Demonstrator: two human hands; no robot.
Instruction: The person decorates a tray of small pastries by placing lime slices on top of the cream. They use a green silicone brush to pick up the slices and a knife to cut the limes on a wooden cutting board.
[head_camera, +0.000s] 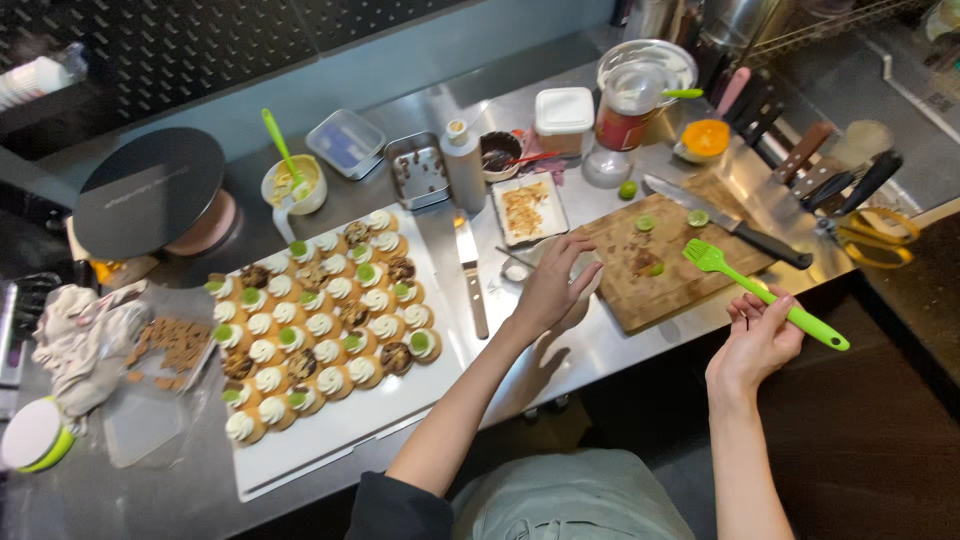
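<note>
Right of centre, my right hand (757, 340) grips a green silicone brush (765, 294) by its handle, bristles pointing up-left over the wooden cutting board (660, 285). My left hand (553, 285), fingers loosely curled and empty, hovers at the board's left edge. Further left on the steel table (590, 345), a white tray (340, 425) holds rows of frosted pastries (320, 325).

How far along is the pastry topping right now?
Done: most pastries on the white board carry cream, many with lime or chocolate. In hand: right hand holds a green brush; left hand reaches by the cutting board. Left: plain cream ones.
</note>
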